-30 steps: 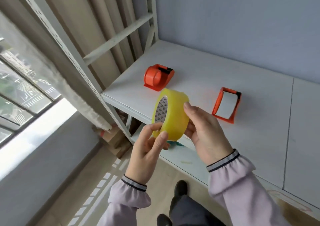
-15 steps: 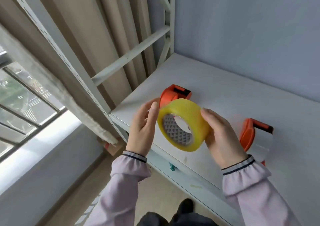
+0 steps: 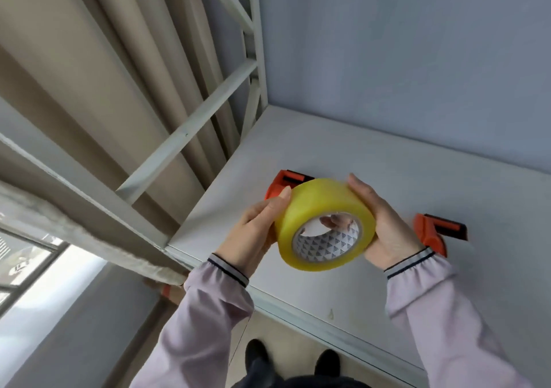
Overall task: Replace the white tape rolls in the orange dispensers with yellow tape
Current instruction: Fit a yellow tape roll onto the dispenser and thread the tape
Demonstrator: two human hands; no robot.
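head | left hand (image 3: pixel 250 235), right hand (image 3: pixel 384 226) cup yellow tape roll (image 3: pixel 323 223)

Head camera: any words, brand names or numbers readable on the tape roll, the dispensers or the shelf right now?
None can be read.
Yellow tape roll, held between both hands: its white cardboard core carries a repeating grey triangle pattern; any lettering is too small to read.
Two orange plastic tape dispensers on the white shelf: no visible label.

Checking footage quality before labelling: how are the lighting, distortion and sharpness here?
Head view: daylit from the window at left; wide-angle lens bends the shelf frame; yellow tape roll and both hands sharp; the window overexposed; no strong glare.
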